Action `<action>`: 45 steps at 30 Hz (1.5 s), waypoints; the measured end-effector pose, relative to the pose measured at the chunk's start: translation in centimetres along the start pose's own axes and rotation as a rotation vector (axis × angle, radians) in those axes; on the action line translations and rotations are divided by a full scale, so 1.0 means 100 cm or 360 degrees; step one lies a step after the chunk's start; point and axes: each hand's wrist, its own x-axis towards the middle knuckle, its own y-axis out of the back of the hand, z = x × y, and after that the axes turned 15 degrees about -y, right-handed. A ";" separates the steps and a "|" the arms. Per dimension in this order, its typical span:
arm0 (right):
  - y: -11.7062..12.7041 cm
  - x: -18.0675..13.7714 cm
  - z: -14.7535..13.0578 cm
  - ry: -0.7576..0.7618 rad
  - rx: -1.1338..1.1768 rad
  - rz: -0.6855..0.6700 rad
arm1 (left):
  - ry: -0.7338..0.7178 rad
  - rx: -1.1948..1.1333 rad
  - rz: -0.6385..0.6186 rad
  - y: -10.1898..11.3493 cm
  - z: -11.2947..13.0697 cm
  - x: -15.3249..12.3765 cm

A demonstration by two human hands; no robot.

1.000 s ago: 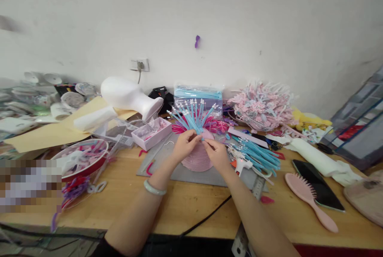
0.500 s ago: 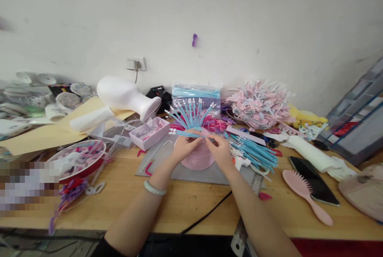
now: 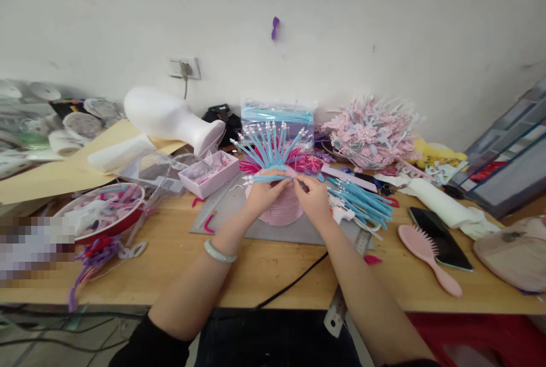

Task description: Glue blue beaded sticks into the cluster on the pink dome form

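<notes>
My left hand [image 3: 268, 192] is closed, thumb and fingers pinched together, on blue fuzzy stems [image 3: 267, 178] whose white-beaded tips stick out to the left. Meeting it fingertip to fingertip, my right hand [image 3: 312, 195] pinches the other end of these stems; the exact grip is too small to make out. Both hands are over a round, pink, ribbed piece [image 3: 281, 213]. Behind them, a fan of blue stems with white beads [image 3: 273, 148] spreads upward. To the right of my right hand lies a bundle of loose blue stems [image 3: 362, 203], beside a white glue gun [image 3: 341, 212].
A grey mat [image 3: 226, 216] lies under the work. Around it are a pink box [image 3: 205, 182], a white foam head [image 3: 160, 119], a red-rimmed bowl [image 3: 132, 219], a metal ruler [image 3: 336, 313], a pink hairbrush [image 3: 420, 244] and a black phone [image 3: 447, 247]. A cable [image 3: 294, 284] crosses the table's front edge.
The whole scene sits slightly higher in the picture as the camera tips down. My hands stay together at the same stems, with only small finger movement.
</notes>
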 end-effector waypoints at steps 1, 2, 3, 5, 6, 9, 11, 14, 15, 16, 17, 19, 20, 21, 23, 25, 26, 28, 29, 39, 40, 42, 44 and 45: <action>0.000 0.000 0.001 -0.0009 -0.0029 0.0006 | 0.0007 0.0030 0.0002 -0.001 -0.001 0.000; -0.001 0.000 0.002 -0.0020 -0.0055 0.0009 | 0.0016 0.0060 0.0006 -0.002 -0.001 -0.001; -0.001 0.000 0.003 -0.0030 -0.0076 0.0012 | 0.0022 0.0088 0.0014 -0.003 -0.002 -0.002; -0.002 0.000 0.004 -0.0049 -0.0110 0.0022 | 0.0017 0.0139 0.0022 -0.005 -0.003 -0.003; -0.003 0.000 0.004 -0.0058 -0.0125 0.0030 | 0.0005 0.0163 0.0025 -0.006 -0.002 -0.003; -0.003 -0.001 0.002 -0.0082 -0.0154 0.0050 | -0.0027 0.0256 -0.0015 -0.008 0.001 -0.004; -0.004 -0.002 0.001 -0.0096 -0.0154 0.0060 | -0.0032 0.0318 -0.0075 -0.008 0.005 -0.003; -0.004 -0.002 0.001 -0.0116 -0.0139 0.0078 | -0.0031 0.0345 -0.0111 -0.009 0.009 -0.003; -0.004 -0.002 0.001 -0.0120 -0.0135 0.0079 | -0.0031 0.0341 -0.0109 -0.010 0.010 -0.003; -0.005 -0.002 0.002 -0.0122 -0.0131 0.0074 | -0.0034 0.0336 -0.0107 -0.010 0.010 -0.003; -0.005 -0.002 0.002 -0.0127 -0.0128 0.0068 | -0.0037 0.0332 -0.0113 -0.011 0.009 -0.004; -0.006 -0.002 0.003 -0.0149 -0.0124 0.0064 | -0.0036 0.0327 -0.0127 -0.011 0.008 -0.004; -0.006 -0.001 0.004 -0.0165 -0.0121 0.0065 | -0.0028 0.0322 -0.0139 -0.011 0.007 -0.005; -0.007 -0.001 0.004 -0.0182 -0.0118 0.0062 | -0.0015 0.0313 -0.0154 -0.011 0.006 -0.005; -0.008 0.000 0.004 -0.0217 -0.0101 0.0050 | 0.0021 0.0298 -0.0159 -0.009 0.006 -0.004; -0.008 0.000 0.002 -0.0233 -0.0061 0.0027 | 0.0057 0.0281 -0.0116 -0.007 0.007 -0.003; -0.008 0.000 0.001 -0.0235 -0.0031 0.0007 | 0.0073 0.0259 -0.0069 -0.005 0.007 -0.002; -0.007 -0.001 -0.001 -0.0230 0.0038 -0.0060 | 0.0119 0.0165 0.0042 -0.002 0.007 0.000; -0.007 -0.001 -0.003 -0.0224 0.0062 -0.0098 | 0.0152 0.0105 0.0088 -0.001 0.007 0.000; -0.006 -0.008 -0.011 -0.0214 0.0003 -0.0202 | 0.0548 -0.0175 0.0274 0.004 0.004 0.006; -0.007 -0.008 -0.011 -0.0210 0.0003 -0.0198 | 0.0550 -0.0226 0.0241 0.004 0.004 0.006; -0.007 -0.008 -0.011 -0.0219 0.0010 -0.0200 | 0.0526 -0.0287 0.0159 0.003 0.004 0.007; -0.007 -0.009 -0.010 -0.0242 0.0021 -0.0220 | 0.0484 -0.0242 0.0099 0.004 0.004 0.007; -0.007 -0.009 -0.010 -0.0248 0.0029 -0.0231 | 0.0455 -0.0187 0.0082 0.004 0.004 0.007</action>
